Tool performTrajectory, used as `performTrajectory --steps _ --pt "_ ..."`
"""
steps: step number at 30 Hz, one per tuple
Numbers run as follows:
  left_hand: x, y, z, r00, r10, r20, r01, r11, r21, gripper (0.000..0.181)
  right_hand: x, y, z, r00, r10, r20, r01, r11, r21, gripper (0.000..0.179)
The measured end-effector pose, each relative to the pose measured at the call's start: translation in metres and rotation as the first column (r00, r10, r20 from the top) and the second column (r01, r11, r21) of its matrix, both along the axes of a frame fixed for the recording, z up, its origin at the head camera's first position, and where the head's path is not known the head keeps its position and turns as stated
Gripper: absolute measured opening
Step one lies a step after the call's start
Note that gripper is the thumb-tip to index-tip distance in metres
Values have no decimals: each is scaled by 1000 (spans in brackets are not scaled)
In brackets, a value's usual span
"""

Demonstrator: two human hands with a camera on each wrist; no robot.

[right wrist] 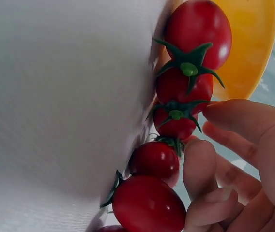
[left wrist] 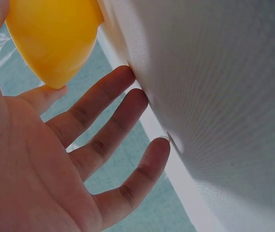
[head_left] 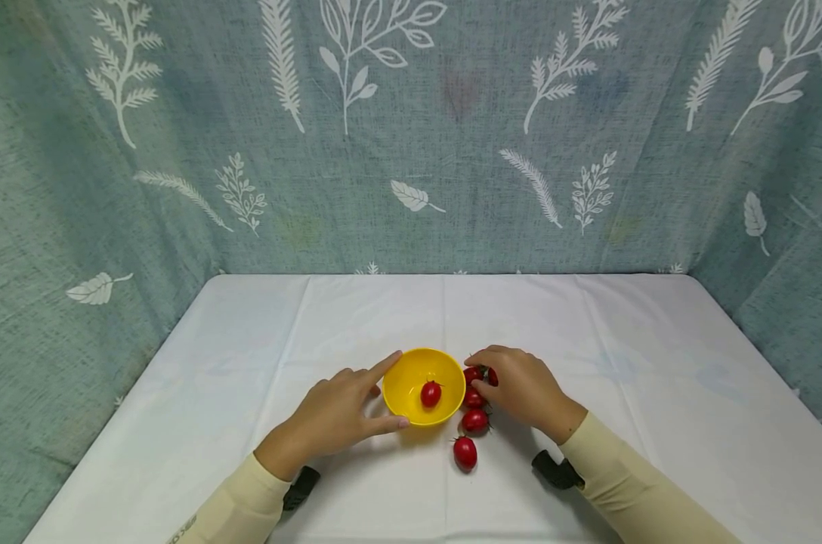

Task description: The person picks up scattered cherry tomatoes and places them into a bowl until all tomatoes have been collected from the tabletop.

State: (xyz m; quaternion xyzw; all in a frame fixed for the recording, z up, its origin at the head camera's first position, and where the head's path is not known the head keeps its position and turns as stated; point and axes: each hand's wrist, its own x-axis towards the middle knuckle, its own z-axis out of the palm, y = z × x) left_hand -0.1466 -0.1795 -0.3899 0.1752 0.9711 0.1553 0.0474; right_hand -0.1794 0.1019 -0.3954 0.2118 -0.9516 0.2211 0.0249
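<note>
A yellow bowl [head_left: 400, 378] stands on the white cloth with one cherry tomato [head_left: 431, 393] inside. My left hand [head_left: 335, 415] holds it from the left, forefinger at the far rim and thumb at the near rim; the other three fingers stretch out below the bowl. Right of the bowl, several red cherry tomatoes [head_left: 475, 421] with green stems sit in a line. My right hand [head_left: 523, 384] is over the far end of that line. Its thumb and finger meet the upper side of a cherry tomato [right wrist: 169, 126]; I cannot tell whether they pinch it.
The nearest loose tomato [head_left: 465, 453] lies in front of the bowl's right side. White cloth covers the table [head_left: 356, 310], and a grey-green patterned curtain [head_left: 452, 166] hangs behind and at both sides. Dark wrist straps [head_left: 557, 470] hang under the sleeves.
</note>
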Motion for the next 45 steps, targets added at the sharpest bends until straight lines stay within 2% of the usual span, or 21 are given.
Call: performTrajectory --steps 10,18,45 --pt "-1 1 0 1000 1 3 -1 1000 -4 96 -7 -2 1 1000 10 25 -12 998 66 26" --pt "-1 1 0 1000 -2 2 2 1000 1 95 -8 -1 -1 1000 26 3 -26 993 119 27" --pt "-1 0 -2 1000 1 -1 -1 1000 -2 95 -1 1 4 999 9 -53 -5 997 74 33"
